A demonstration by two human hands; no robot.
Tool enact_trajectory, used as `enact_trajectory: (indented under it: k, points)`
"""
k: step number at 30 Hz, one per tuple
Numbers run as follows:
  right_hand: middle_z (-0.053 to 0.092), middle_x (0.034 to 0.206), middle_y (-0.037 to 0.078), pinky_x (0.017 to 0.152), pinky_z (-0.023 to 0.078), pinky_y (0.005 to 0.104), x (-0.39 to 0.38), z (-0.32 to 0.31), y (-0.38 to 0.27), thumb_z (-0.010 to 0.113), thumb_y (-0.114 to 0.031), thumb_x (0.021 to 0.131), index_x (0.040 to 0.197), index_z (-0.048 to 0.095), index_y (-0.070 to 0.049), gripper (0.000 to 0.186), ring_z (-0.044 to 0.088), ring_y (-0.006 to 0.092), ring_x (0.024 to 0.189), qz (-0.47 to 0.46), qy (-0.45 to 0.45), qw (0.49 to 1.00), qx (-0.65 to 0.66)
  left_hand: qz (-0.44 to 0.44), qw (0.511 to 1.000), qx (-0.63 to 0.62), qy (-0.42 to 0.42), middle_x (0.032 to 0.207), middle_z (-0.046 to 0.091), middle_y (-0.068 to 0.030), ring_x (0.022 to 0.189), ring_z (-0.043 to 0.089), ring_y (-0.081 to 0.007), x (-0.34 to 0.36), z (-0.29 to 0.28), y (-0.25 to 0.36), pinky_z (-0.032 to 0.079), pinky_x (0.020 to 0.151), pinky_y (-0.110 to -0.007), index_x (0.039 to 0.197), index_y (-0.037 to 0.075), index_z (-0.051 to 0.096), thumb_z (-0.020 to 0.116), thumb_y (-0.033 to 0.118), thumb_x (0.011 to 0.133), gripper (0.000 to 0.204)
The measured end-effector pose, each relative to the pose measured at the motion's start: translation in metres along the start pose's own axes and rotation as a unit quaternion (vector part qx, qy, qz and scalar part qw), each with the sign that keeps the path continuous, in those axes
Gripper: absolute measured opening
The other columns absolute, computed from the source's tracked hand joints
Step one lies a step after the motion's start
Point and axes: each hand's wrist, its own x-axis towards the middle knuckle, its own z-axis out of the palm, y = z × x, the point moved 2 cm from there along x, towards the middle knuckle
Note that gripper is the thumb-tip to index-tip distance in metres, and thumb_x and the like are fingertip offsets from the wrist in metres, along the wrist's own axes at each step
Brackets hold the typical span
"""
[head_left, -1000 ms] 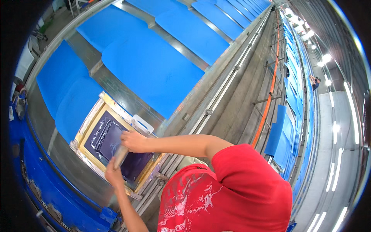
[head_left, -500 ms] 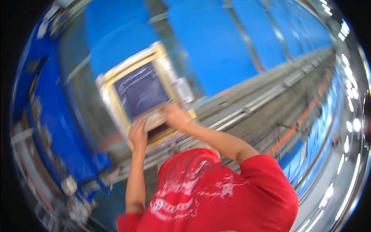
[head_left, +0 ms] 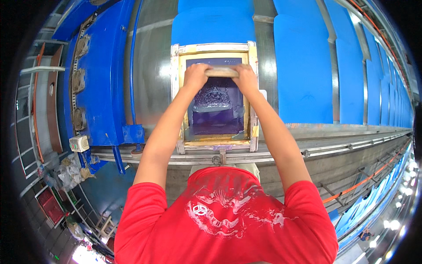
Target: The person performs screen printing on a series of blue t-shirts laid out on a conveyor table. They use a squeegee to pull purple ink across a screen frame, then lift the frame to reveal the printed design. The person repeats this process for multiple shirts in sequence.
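Note:
A squeegee with a pale wooden handle point(head_left: 221, 71) lies crosswise near the far end of the screen printing frame point(head_left: 253, 94). My left hand point(head_left: 196, 75) is closed on its left end, and my right hand point(head_left: 246, 79) grips its right end. The squeegee's blade is hidden under the handle and fingers. Below it, the dark purple mesh point(head_left: 211, 121) carries a wet, glossy streak of clear or whitish ink across its middle. Yellow tape lines the frame's inner edges. The frame rests over a blue sheet point(head_left: 214, 28) on the long table.
More blue sheets point(head_left: 303, 66) lie in a row along the table to the right. A metal rail point(head_left: 325, 151) runs along the table's near edge. To the left stands a blue machine point(head_left: 103, 75) with a small white box point(head_left: 79, 143) at its near corner.
Both hands have moved the squeegee from the frame's near end to its far end. The view has turned, so the frame now appears straight rather than tilted.

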Motion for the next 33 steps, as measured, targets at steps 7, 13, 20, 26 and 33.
enact_trajectory:
  k: [7,13,20,26,33]
  points:
    - [0.062,0.125,0.010,0.101,0.050,0.0437,-0.167,-0.002,-0.048,0.082,0.001,0.063,0.121,0.067,-0.011,0.061,0.055,0.0338,0.119,0.020,-0.060,0.997,0.053,0.077,0.996,-0.013,0.053,0.120,0.073,-0.0091,0.115,0.067,-0.0290,-0.185,0.036,0.013,0.053,0.101,-0.043,0.113,0.014,0.076,0.061,-0.012,0.074,0.049]
    - [0.062,0.120,0.014,0.095,0.049,0.0408,-0.153,-0.013,0.003,0.087,-0.020,0.078,0.124,0.065,-0.006,0.053,0.060,0.0297,0.109,0.215,-0.078,0.897,0.378,0.023,0.996,-0.089,-0.008,0.121,0.072,-0.0093,0.114,0.067,-0.0292,-0.147,0.009,0.014,0.054,0.100,-0.040,0.115,0.014,0.075,0.066,-0.007,0.075,0.046]
    - [0.071,0.095,0.018,0.080,0.050,0.0453,-0.104,-0.008,0.078,0.065,-0.021,0.097,0.121,0.067,-0.013,0.025,0.067,0.0305,0.087,0.357,0.002,0.880,0.314,0.023,0.993,-0.074,0.084,0.114,0.073,-0.0125,0.106,0.069,-0.0325,-0.054,-0.003,0.001,0.055,0.095,-0.041,0.114,0.014,0.075,0.064,-0.001,0.079,0.040]
    - [0.066,0.076,0.020,0.069,0.047,0.0464,-0.112,-0.004,0.065,0.060,-0.025,0.100,0.109,0.071,-0.012,0.019,0.063,0.0320,0.069,0.261,0.186,0.924,0.209,0.135,0.981,0.032,0.138,0.134,0.067,-0.0078,0.128,0.059,-0.0323,-0.169,0.059,0.011,0.043,0.114,-0.047,0.130,0.014,0.066,0.061,-0.004,0.082,0.052]
    - [0.068,0.087,0.010,0.071,0.047,0.0378,-0.120,-0.017,0.058,0.058,-0.026,0.104,0.115,0.071,-0.007,0.026,0.056,0.0188,0.074,0.231,0.187,0.916,0.269,0.036,0.984,-0.121,0.127,0.132,0.068,-0.0072,0.128,0.060,-0.0284,-0.286,0.020,0.038,0.047,0.110,-0.042,0.128,0.011,0.069,0.068,-0.001,0.080,0.049]
